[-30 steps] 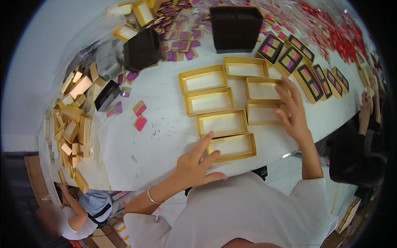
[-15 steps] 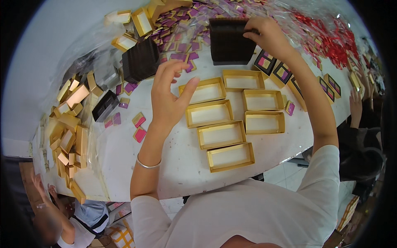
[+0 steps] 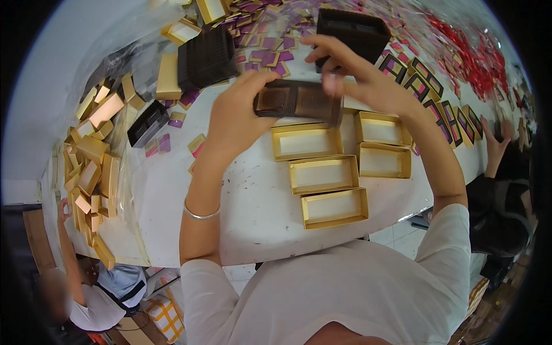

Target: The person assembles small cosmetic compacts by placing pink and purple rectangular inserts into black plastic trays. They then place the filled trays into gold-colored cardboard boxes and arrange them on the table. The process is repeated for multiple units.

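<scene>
My left hand (image 3: 238, 112) is closed on the left end of a black plastic tray (image 3: 296, 102) with two shallow rectangular wells. The tray is held above open gold boxes (image 3: 336, 222) with white insides, which stand in two columns. Over the tray's right end is my right hand (image 3: 359, 77), its fingers apart and partly smeared by motion; whether the fingertips touch the tray is unclear. Just beyond that hand stands a tall stack of black trays (image 3: 353, 34). A second stack of black trays (image 3: 206, 60) stands beyond my left hand.
Gold boxes (image 3: 92, 149) lie heaped at the left. Purple and gold squares (image 3: 267, 43) are strewn across the back. Filled boxes (image 3: 440, 121) line the right, near red strips (image 3: 468, 54). Another person's hand (image 3: 495, 146) is at the right edge; another person sits lower left.
My right hand has come from the tray stack toward my left hand. The left hand, open before, now grips a black tray. The view has shifted slightly.
</scene>
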A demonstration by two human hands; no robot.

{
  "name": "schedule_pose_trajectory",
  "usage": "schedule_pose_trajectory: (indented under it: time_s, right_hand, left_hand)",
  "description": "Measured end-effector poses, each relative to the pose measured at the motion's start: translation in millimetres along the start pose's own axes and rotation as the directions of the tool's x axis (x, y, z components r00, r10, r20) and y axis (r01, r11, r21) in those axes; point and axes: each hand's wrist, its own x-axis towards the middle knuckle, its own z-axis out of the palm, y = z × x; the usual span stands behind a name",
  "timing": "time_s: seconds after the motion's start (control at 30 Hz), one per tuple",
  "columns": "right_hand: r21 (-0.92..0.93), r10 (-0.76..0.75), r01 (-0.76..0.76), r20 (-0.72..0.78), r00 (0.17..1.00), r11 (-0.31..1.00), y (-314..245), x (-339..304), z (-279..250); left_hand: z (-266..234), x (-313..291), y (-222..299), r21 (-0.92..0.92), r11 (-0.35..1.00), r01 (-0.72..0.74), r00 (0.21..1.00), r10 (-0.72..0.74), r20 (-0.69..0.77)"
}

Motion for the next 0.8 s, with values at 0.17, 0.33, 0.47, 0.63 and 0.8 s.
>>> schedule_pose_trajectory:
  time_s: [0.17, 0.33, 0.47, 0.63, 0.8]
  right_hand:
    - [-0.538, -0.110, 0.141, 0.090, 0.990, 0.831, 5, -14, 11]
    - [-0.622, -0.136, 0.239, 0.209, 0.968, 0.746, 29, -14, 0]
    - [-0.584, -0.091, 0.189, 0.194, 0.977, 0.790, 44, -14, 24]
    - [-0.330, 0.158, -0.051, 0.307, 0.938, 0.943, 27, -13, 5]
    - [-0.728, -0.235, 0.555, 0.503, 0.832, 0.402, 48, -9, 11]
  left_hand:
    - [13, -5, -18, -0.069, 0.991, 0.111, 0.981, -0.098, 0.165]
    - [11, -12, -50, -0.060, 0.976, 0.209, 0.898, -0.167, 0.408]
    - [18, -10, -58, -0.278, 0.876, 0.394, 0.835, -0.215, 0.507]
    - [18, -11, -60, -0.257, 0.895, 0.364, 0.857, -0.213, 0.470]
    - [16, -9, -59, -0.249, 0.894, 0.373, 0.846, -0.218, 0.486]
